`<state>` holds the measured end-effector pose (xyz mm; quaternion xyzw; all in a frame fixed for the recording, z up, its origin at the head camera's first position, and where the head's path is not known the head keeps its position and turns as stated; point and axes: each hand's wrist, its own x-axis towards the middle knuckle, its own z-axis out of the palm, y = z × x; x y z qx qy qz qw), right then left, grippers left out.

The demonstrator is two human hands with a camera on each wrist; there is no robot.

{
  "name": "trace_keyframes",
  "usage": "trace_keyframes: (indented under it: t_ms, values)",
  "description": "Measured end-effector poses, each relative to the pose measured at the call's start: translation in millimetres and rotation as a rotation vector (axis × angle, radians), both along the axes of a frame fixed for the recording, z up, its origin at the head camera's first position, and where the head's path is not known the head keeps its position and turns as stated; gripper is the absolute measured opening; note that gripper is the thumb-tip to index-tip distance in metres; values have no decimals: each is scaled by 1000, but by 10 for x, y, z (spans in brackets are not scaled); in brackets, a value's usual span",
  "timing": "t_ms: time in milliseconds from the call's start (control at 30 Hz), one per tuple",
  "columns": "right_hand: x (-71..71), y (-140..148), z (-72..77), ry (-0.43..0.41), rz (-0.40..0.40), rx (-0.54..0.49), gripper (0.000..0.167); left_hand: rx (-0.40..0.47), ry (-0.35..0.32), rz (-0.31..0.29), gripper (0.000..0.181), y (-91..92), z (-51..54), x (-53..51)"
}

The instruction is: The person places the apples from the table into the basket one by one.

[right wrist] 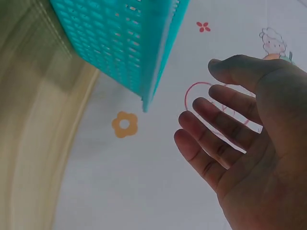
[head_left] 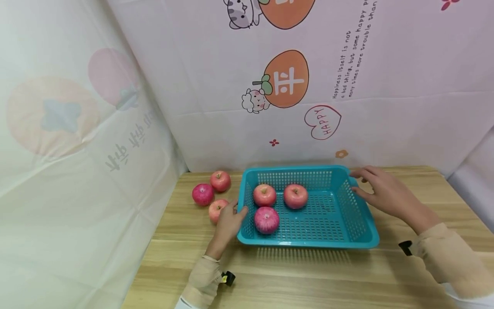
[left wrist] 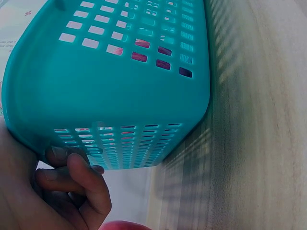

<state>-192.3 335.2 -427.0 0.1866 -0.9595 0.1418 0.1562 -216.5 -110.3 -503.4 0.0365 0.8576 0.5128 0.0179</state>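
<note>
A teal plastic basket [head_left: 308,244] with slotted walls sits on the wooden table. Inside it are two red apples [head_left: 295,196] and a streaked magenta round fruit or onion [head_left: 266,220], its exact kind unclear. My left hand [head_left: 228,224] grips the basket's left rim, thumb over the top; in the left wrist view its fingers [left wrist: 88,179] curl below the rim outside the wall. At the far right corner, my right hand [head_left: 382,193] is held beside the rim with fingers spread. The right wrist view shows that hand [right wrist: 249,139] apart from the basket [right wrist: 110,43], holding nothing.
Left of the basket lie an apple [head_left: 220,181], a second magenta round thing [head_left: 203,194] and another apple [head_left: 217,209] partly behind my left hand. A printed cloth [head_left: 216,141] hangs behind the table [head_left: 170,253], and another pale cloth hangs along the left.
</note>
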Motion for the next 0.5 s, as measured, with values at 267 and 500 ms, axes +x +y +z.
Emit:
trace_keyframes:
  t_ms: [267, 500]
  values:
    - [88, 48, -186, -61, -94, -100, 41, -3, 0, 6, 47, 4, 20, 9]
    - [150, 54, -418, -47, -119, -168, 38, -1, -1, 3, 45, 11, 41, 22]
